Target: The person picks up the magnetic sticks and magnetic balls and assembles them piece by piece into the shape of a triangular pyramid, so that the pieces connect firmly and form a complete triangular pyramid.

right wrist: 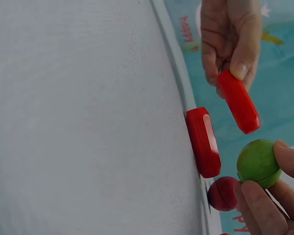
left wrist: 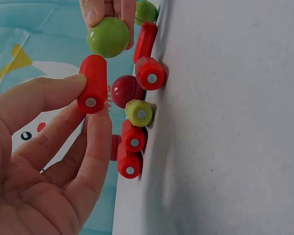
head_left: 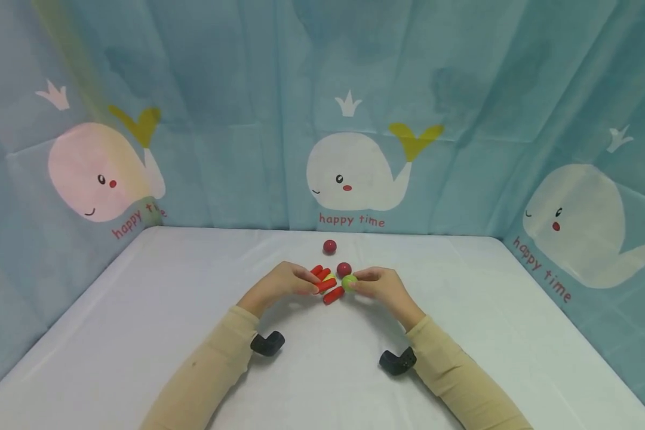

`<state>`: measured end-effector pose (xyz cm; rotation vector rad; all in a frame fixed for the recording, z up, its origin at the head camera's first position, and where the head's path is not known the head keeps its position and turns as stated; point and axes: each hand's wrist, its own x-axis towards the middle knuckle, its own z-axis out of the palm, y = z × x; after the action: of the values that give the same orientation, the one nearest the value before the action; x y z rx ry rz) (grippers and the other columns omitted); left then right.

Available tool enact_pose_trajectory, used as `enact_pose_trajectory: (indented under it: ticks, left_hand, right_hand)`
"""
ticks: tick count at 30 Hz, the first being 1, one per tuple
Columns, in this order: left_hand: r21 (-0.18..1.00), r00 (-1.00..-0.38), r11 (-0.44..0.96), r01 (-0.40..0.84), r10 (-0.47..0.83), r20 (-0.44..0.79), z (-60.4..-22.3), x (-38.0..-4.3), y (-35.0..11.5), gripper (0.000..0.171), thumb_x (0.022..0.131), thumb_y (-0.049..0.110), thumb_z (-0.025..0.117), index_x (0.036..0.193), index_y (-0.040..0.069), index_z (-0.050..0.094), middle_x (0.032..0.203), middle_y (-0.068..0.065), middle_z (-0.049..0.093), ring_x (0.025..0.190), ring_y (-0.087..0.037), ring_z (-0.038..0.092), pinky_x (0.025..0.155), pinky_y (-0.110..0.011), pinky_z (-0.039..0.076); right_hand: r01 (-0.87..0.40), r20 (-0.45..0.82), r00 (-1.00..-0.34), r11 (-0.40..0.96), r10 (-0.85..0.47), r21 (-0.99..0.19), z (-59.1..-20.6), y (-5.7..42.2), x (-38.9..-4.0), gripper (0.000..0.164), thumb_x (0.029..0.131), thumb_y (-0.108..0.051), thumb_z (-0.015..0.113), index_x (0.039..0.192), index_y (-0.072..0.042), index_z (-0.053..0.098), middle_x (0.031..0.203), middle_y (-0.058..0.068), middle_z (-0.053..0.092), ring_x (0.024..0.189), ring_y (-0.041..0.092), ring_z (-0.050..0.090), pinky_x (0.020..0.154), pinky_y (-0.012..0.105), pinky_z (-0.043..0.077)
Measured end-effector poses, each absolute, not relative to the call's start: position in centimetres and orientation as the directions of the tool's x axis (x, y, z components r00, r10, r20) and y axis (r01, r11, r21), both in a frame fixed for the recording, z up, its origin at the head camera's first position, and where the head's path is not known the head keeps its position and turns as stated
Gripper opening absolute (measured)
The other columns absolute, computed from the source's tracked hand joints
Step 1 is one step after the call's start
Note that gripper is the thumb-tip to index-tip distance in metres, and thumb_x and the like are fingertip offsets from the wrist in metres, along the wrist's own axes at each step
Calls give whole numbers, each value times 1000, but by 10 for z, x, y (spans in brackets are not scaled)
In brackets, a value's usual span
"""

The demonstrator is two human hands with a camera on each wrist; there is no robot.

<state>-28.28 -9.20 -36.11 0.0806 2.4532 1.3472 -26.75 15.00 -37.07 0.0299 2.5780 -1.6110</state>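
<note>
My left hand (head_left: 287, 282) pinches a red magnetic rod (left wrist: 93, 84) between thumb and fingers, above the table. A round silvery magnet shows at the rod's end. Facing it, my right hand (head_left: 383, 288) holds a glossy green ball (right wrist: 258, 163) by its fingertips. In the left wrist view the ball is close beyond the rod's far end, and a gap separates them in the right wrist view. Below lie another red rod (right wrist: 204, 142) and a dark red ball (left wrist: 125, 91). Nearer the left hand, a yellow-green rod (left wrist: 139, 113) sits among more red rods (left wrist: 130, 164).
A second dark red ball (head_left: 329, 246) lies farther back on the white-covered table (head_left: 193, 263). Another green ball (left wrist: 146, 11) shows at the top of the left wrist view. A blue curtain (head_left: 220, 179) with whale prints hangs behind. Black devices (head_left: 267, 344) sit at both wrists.
</note>
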Motion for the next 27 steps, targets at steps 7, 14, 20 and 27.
enact_pose_trajectory:
  ticks: [7,14,20,27]
  left_hand:
    - [833,-938,545,-99,228,-261,-359,-279,-89,20,83,23,78,101,17,77,116,-3,66,113,-24,55,93,-42,50]
    - [829,-937,552,-86,237,-255,-358,-278,-91,19,83,22,77,101,17,78,112,-3,68,109,-23,55,91,-40,50]
    - [835,-936,545,-76,248,-248,-356,-277,-91,20,83,22,76,101,15,78,112,-3,68,109,-23,56,92,-41,49]
    - [826,-935,556,-90,238,-263,-356,-278,-87,17,84,23,77,100,16,78,111,-3,67,106,-22,56,91,-39,50]
  right_hand:
    - [72,-101,-994,419,-47,-905,-371,148,-264,32,83,-30,79,109,-11,75,107,4,75,101,19,64,86,32,52]
    - [40,-76,-995,410,-72,-911,-368,144,-263,34,83,-29,80,110,-8,74,108,6,75,98,17,64,81,29,51]
    - [31,-64,-996,402,-68,-915,-367,144,-262,33,84,-27,79,110,-7,74,107,7,75,98,18,64,79,28,51]
    - [40,-71,-996,418,-60,-908,-367,146,-261,33,84,-29,79,110,-8,75,109,7,74,101,20,64,81,29,51]
